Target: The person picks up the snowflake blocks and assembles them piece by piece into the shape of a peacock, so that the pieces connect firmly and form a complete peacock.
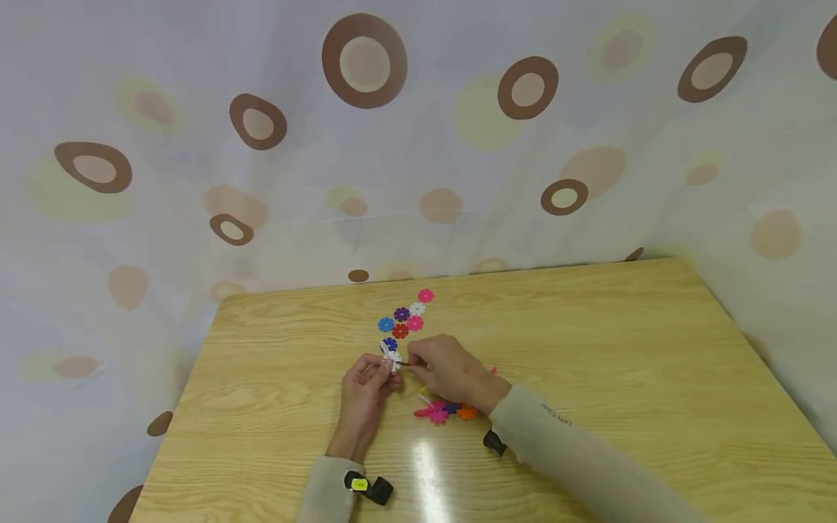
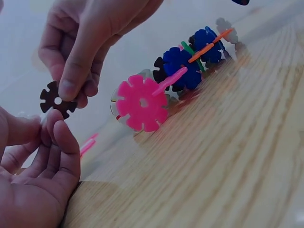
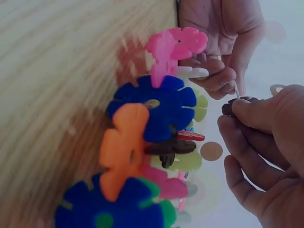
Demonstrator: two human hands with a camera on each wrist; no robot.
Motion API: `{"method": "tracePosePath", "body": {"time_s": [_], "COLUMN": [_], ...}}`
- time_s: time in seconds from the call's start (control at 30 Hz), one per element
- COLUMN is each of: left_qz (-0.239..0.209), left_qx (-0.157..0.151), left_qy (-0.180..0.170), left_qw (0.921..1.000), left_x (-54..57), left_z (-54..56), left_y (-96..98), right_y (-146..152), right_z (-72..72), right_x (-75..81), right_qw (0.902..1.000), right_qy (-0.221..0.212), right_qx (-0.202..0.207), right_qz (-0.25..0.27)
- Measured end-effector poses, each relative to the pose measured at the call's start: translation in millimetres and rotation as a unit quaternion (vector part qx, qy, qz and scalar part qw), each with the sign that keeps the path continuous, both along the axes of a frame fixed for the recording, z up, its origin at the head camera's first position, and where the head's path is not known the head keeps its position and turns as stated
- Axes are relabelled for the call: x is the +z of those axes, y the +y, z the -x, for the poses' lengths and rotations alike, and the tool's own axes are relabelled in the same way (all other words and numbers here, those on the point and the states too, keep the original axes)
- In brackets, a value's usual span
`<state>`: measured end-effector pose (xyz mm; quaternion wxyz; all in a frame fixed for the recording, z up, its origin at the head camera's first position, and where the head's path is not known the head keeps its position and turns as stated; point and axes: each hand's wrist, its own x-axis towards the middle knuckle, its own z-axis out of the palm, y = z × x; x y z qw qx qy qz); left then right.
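In the head view my left hand (image 1: pixel 363 398) pinches a white notched disc (image 1: pixel 395 358) between thumb and fingers. Opposite it, my right hand (image 1: pixel 451 369) pinches a dark brown notched disc (image 2: pixel 49 98) by its edge, between thumb and forefinger. The brown disc's lower edge meets the left fingertips in the left wrist view. From the right wrist side, the white disc shows only as a thin edge touching the brown one; how deeply they are slotted is hidden by fingers. Both hands are just above the table.
Beyond the hands, several notched discs, including a red disc (image 1: pixel 400 331) and a light blue disc (image 1: pixel 386 325), form a staggered line. Under the right forearm sits a colourful cluster with a pink disc (image 2: pixel 142 103) and an orange disc (image 3: pixel 124 151). A patterned curtain (image 1: pixel 294 181) backs the wooden table (image 1: pixel 621 349).
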<state>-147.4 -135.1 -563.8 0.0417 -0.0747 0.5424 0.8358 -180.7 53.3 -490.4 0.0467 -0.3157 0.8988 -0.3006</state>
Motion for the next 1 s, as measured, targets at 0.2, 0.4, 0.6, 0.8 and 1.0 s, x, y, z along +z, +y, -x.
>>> {"method": "tracePosePath", "body": {"time_s": [0.2, 0.4, 0.6, 0.8, 1.0], "left_qz": [0.021, 0.074, 0.151, 0.386, 0.539], "left_qx": [-0.02, -0.063, -0.1, -0.005, 0.012], "left_qy": [0.002, 0.078, 0.134, 0.162, 0.148], "left_qw": [0.9996, 0.9922, 0.9741, 0.9082, 0.8294], "left_x": [2.6, 15.8, 28.1, 33.4, 25.0], "left_z": [-2.4, -6.8, -10.2, 1.4, 22.8], "left_y": [-7.6, -4.8, 0.0, -14.3, -19.0], "right_y": [3.9, 12.6, 25.9, 46.1, 61.0], "right_z": [-2.7, -3.4, -9.6, -20.9, -23.8], "right_x": [1.8, 4.7, 6.7, 10.8, 4.3], "right_qw": [0.9989, 0.987, 0.976, 0.9628, 0.9587], "right_qy": [-0.037, -0.116, -0.136, -0.148, -0.145], "right_qx": [0.007, -0.022, -0.052, -0.1, -0.116], "right_qz": [0.029, 0.11, 0.162, 0.203, 0.216]}}
